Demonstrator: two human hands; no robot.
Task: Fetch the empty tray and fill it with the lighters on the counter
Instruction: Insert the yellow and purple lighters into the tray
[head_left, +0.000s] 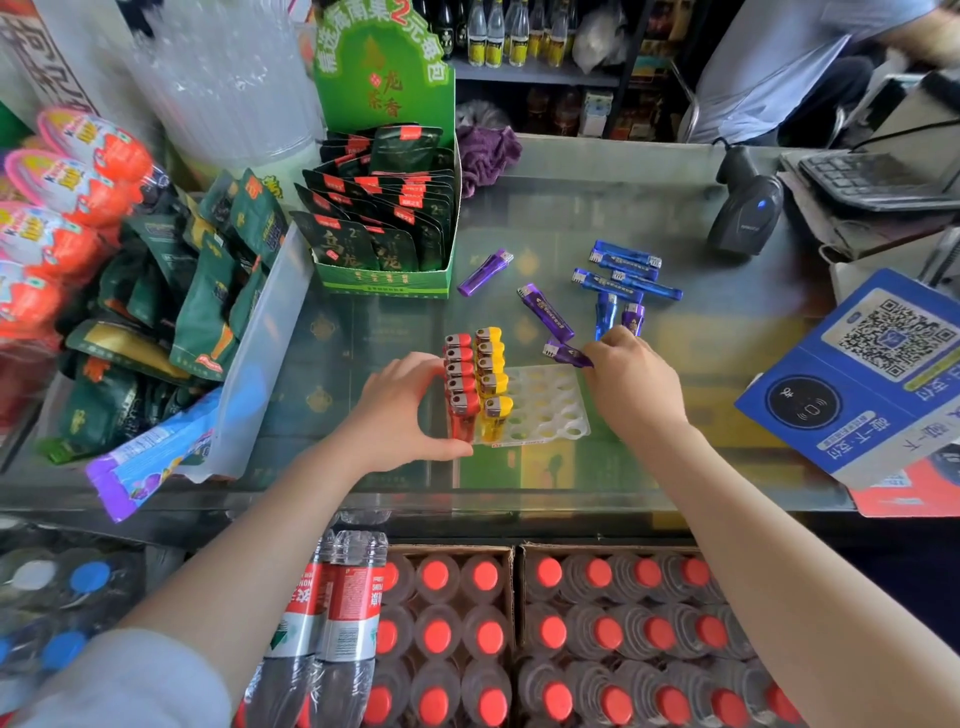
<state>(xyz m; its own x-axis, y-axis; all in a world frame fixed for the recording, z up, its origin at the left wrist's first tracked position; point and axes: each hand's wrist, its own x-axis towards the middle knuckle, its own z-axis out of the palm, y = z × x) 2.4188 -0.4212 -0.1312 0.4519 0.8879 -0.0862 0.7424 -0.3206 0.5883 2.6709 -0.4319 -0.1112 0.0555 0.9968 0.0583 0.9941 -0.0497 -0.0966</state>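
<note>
We have the tray (550, 410) on the glass worktop (675, 218) in front of us, and the filling is partly done. A row of red lighters (460, 384) stands upright along the tray's left edge, and a row of yellow lighters (493, 379) stands just to its right. The remaining rows, to the right, are bare round sockets.

Our left hand (402, 410) curls against the left side of the tray, thumb at its near corner and fingers touching the red row, steadying it. Our right hand (634, 384) pinches a purple lighter (566, 355) above the tray's far right corner; we judge it is bound for the next free socket.

Still loose on the worktop are a second purple one (548, 312) lying just beyond the tray, another (485, 273) further left near the green display box (384, 275), a cluster of blue lighters (626, 275) to the far right, and a blue and a purple one partly hidden behind our right hand. So roughly two rows are in and the larger share remains.

The tray is thin white moulded plastic, a grid of shallow cups. The lighters are slim translucent plastic bodies with shiny metal caps. The worktop is smooth and reflective, with printed packs dimly visible under it.
</note>
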